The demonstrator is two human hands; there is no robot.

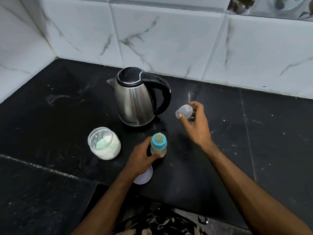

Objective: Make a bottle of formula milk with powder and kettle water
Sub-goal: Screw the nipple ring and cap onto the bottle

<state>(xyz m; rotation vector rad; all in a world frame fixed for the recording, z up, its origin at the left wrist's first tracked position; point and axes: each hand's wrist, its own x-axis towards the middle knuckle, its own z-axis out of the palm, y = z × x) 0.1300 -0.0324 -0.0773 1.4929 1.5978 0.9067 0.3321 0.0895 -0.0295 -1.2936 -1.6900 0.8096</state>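
**Bottle steadied, cap lifted aside**

I see the steel electric kettle with black handle [135, 99] behind, spout pointing left, and the open clear jar of white powder [104, 143] to the left. A white round lid [144, 177] lies under my left wrist. My left hand [142, 158] grasps the small upright baby bottle with blue collar [158, 145], teat up, on the black stone table [50, 116]. My right hand [196, 126] pinches a clear domed cap [184, 111], tilted with its opening facing left.
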